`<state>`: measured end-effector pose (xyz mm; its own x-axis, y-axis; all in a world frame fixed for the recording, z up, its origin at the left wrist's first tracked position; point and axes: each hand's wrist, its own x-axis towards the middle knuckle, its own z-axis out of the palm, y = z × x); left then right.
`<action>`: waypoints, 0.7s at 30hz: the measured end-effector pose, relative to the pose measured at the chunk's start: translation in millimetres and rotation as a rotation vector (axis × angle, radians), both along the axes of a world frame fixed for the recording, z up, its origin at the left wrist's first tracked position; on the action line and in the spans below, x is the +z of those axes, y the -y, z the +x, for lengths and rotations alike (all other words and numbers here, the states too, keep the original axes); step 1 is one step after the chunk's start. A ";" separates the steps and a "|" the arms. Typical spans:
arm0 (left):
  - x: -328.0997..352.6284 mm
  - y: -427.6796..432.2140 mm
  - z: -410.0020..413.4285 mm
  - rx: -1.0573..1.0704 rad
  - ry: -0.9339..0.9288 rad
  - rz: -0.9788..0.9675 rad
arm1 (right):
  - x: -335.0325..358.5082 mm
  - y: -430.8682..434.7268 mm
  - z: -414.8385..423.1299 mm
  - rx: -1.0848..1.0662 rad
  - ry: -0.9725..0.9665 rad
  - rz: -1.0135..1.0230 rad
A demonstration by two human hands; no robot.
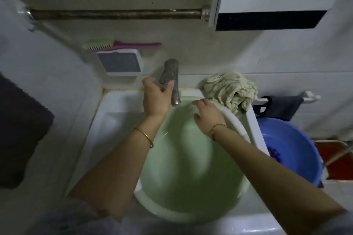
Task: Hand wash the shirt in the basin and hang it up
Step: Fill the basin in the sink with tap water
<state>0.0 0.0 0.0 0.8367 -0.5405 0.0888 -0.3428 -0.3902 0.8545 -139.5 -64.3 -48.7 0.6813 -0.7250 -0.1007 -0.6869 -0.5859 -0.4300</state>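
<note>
The left grip (155, 97) curls round the tap (169, 70) lever at the basin's (181, 168) twelve o'clock. The right grip (208, 117) rests on its rim, fingers loose. The shirt (229, 89) lies crumpled outside at one o'clock. Best hold the basin under the spout and open gently.

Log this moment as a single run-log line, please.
left hand grips grey metal tap | right hand rests on rim of round pale-green plastic basin | crumpled cream patterned shirt lies on corner of white sink, outside basin
</note>
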 end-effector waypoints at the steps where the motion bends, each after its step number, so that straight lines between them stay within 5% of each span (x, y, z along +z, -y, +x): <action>1: 1.6 4.0 2.7 -0.054 -0.060 -0.030 | 0.1 2.5 4.1 -0.013 0.011 0.012; 7: 4.3 15.6 9.5 -0.189 -0.174 -0.087 | 6.1 21.5 19.6 -0.072 0.068 0.085; 21: 30.0 34.1 17.4 -0.190 -0.081 -0.001 | 18.0 29.1 24.8 -0.083 0.112 0.101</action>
<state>17.4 -34.1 30.0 0.7243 -0.6890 0.0259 -0.3403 -0.3246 0.8825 -114.7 -93.5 -30.6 0.6308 -0.7691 -0.1030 -0.6755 -0.4790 -0.5606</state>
